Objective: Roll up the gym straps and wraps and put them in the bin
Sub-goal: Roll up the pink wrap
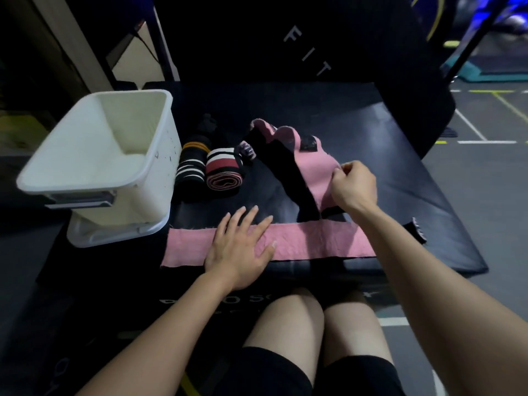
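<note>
**What We Can't See Well**

The right hand [353,184] covers part of the pink wrap [314,167]. The white bin [94,178] hides its own floor corner. Both arms run off the bottom edge. The far room is dark and blurry.

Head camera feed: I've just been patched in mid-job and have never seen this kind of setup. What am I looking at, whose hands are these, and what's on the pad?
There is no machine here. A person wears one wide-angle camera on the head, looking down at their own bare arms and knees. The left hand lies flat on a pink wrap spread along the near edge of a black padded bench. The right hand pinches the far part of that wrap, lifted and folded. Two rolled wraps, black with stripes and red and white, lie beside the white bin, whose visible inside holds nothing.
</note>
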